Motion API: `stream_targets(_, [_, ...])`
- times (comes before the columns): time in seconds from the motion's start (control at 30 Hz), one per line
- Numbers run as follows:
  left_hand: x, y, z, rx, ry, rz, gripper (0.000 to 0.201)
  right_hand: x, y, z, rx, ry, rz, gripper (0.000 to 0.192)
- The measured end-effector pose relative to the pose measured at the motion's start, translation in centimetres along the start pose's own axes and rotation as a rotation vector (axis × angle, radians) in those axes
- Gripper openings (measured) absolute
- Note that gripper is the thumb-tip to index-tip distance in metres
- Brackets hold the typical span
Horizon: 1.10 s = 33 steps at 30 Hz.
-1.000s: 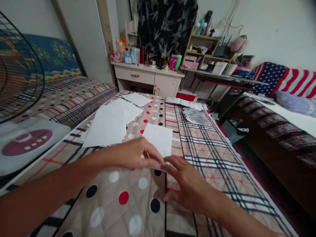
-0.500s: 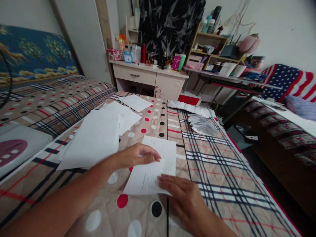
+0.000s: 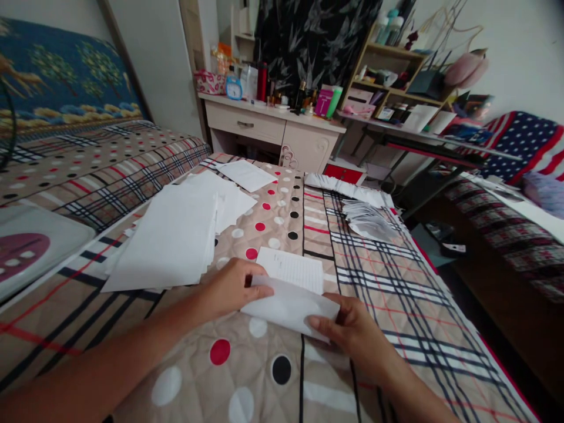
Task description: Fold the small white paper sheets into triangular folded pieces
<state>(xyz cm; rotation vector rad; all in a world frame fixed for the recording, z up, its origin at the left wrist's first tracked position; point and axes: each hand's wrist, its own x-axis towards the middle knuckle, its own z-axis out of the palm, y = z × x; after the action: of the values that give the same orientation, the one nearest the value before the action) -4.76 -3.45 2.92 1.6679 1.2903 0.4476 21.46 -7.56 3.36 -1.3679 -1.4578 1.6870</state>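
Dotted, plaid bedspread (image 3: 251,376), lined white paper (image 3: 284,301), plain near flap bent over, left hand (image 3: 235,285) and right hand (image 3: 356,324) pinching it.

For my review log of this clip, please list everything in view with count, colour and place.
Bedspread: one, beige patterned, foreground.
Lined sheet: one, white, near end folded over, front centre.
Paper pile: one, white, left on bedspread.
Separate paper: at least one, white, beyond pile.
Fanned stack: one, grey-white, right on bedspread.
Long bundle: one, white, beyond fanned stack.
Flat object: one, whitish with pink patch, left edge.
Cabinet: one, off-white, beyond bedspread.
Curtain: one, black patterned, behind cabinet.
Shelf unit: one, light brown, right of curtain.
Flag-patterned cloth: one, red, white and blue, far right.
Small items: uncountable, mixed colours, on cabinet and shelves.
Left hand: one, bare, sheet's left end.
Right hand: one, bare, sheet's right end.
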Motion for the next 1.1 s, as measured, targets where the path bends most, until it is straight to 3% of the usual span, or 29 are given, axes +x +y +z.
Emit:
stream_targets(0.1, [1.5,-0.1,0.6,0.006,0.191,-0.017,0.027,1.4,0.0,-1.3,-0.232,0.162,-0.084,0.038])
stream_targets(0.23, [2.7,0.9,0.2,0.357,0.351,0.042,0.018,3.5,0.2,-2.2,-0.752,0.463,-0.317,0.022])
stream_targets(0.33, [3.3,1.3,-0.2,0.49,0.368,0.142,0.012,4.3,-0.3,-2.2,-0.897,0.536,-0.278,0.015])
stream_targets(0.43, [3.8,0.8,-0.2,0.484,0.392,0.148,0.019,4.7,-1.2,-1.9,-0.914,0.537,-0.189,0.016])
stream_targets(0.6, [4.5,-0.6,0.0,0.343,0.405,0.178,0.019,5.6,-1.4,-1.5,-0.691,0.552,-0.056,0.024])
stream_targets(0.73, [4.5,-1.2,-0.2,0.114,0.374,0.249,0.016,5.7,-0.3,-1.3,-0.118,0.473,-0.199,0.036])
stream_targets(0.83, [4.0,-1.2,-0.4,-0.116,0.288,0.206,0.026,5.2,-0.1,-1.2,0.182,0.442,-0.224,0.049])
stream_targets(0.9, [3.8,-1.1,-0.6,-0.215,0.272,0.159,0.033,4.9,-0.3,-1.1,0.253,0.472,-0.219,0.051])
stream_targets(1.0, [3.6,-0.7,-0.6,-0.254,0.334,0.205,0.031,4.6,-0.6,-1.0,0.305,0.481,-0.228,0.05])
stream_targets(1.1, [3.4,-0.3,-0.4,-0.351,0.295,0.224,0.031,4.4,-0.7,-0.9,0.344,0.482,-0.276,0.047])
